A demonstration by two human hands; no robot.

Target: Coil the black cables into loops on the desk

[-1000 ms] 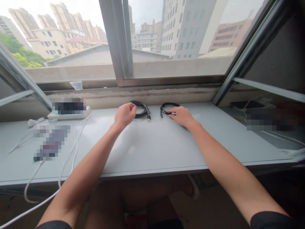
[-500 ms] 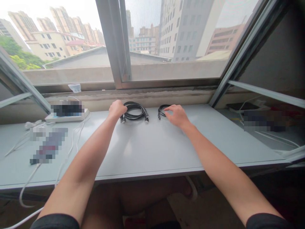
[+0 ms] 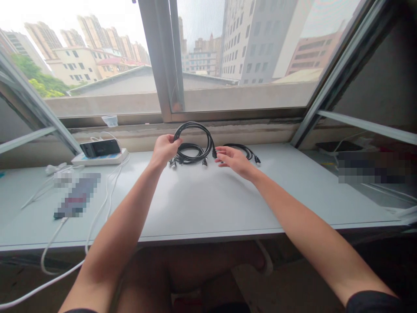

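Observation:
A coiled black cable (image 3: pixel 196 124) is pinched by my left hand (image 3: pixel 164 150) at the coil's left side and held up off the desk. Its black plug (image 3: pixel 214 153) hangs at the right side of the loop. Just right of that plug is my right hand (image 3: pixel 237 161), fingers apart; whether a fingertip touches the plug I cannot tell. Behind and below the raised loop, a second black coil (image 3: pixel 189 146) lies flat, partly covered by it. A third black coil (image 3: pixel 249 153) rests beyond my right hand, its connector pointing right.
On the left of the white desk (image 3: pixel 208 208), a phone (image 3: pixel 100 148) leans on a white power strip (image 3: pixel 100 160), with white cords (image 3: pixel 109 191) trailing forward. A blurred-out object (image 3: pixel 78 194) lies nearby. A clear plastic cup (image 3: pixel 110 121) stands on the window ledge.
My left hand has raised a black cable coil from the desk. My right hand has shifted left towards its plug, uncovering more of the right-hand coil. The view has shifted slightly.

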